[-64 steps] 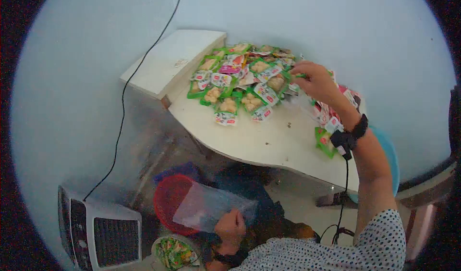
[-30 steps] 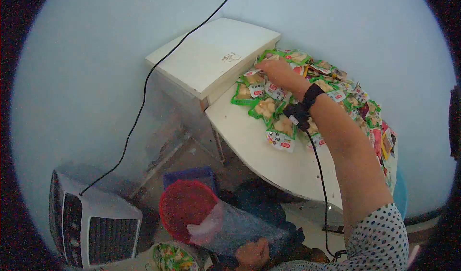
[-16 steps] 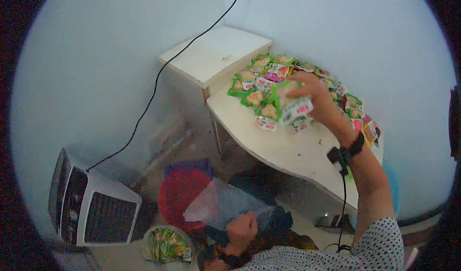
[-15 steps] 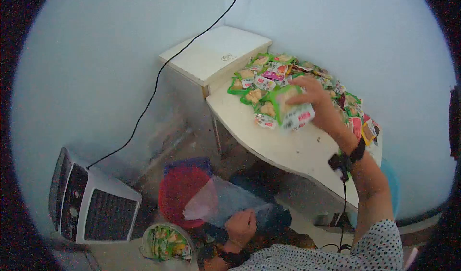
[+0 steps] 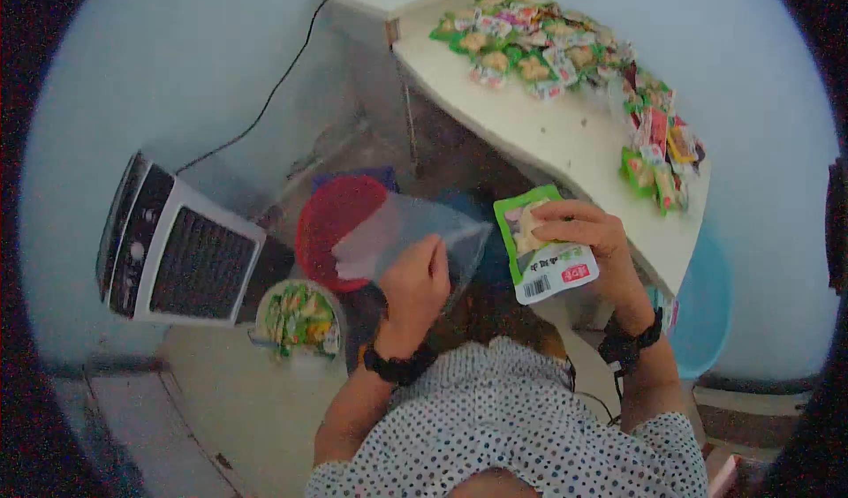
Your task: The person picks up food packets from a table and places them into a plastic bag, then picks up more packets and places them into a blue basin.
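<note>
My right hand grips a snack packet with a green edge, a clear window over pale contents and a white printed end. It is in front of the table's near edge. Low in front of my body, my left hand is closed on a clear plastic bag, which spreads to both sides of the fingers. Part of the bag overlaps a red basin. On the white table lies a heap of similar packets, mostly green and white, some red or yellow.
A round white bucket holding green packets stands on the floor. Left of it is a grey-and-black air cooler, with a black cable running up the wall. A light-blue tub sits by the table's right end.
My right hand has drawn the packet from over the heap towards my body, past the table edge. The view has tipped down. My left hand still holds the bag.
</note>
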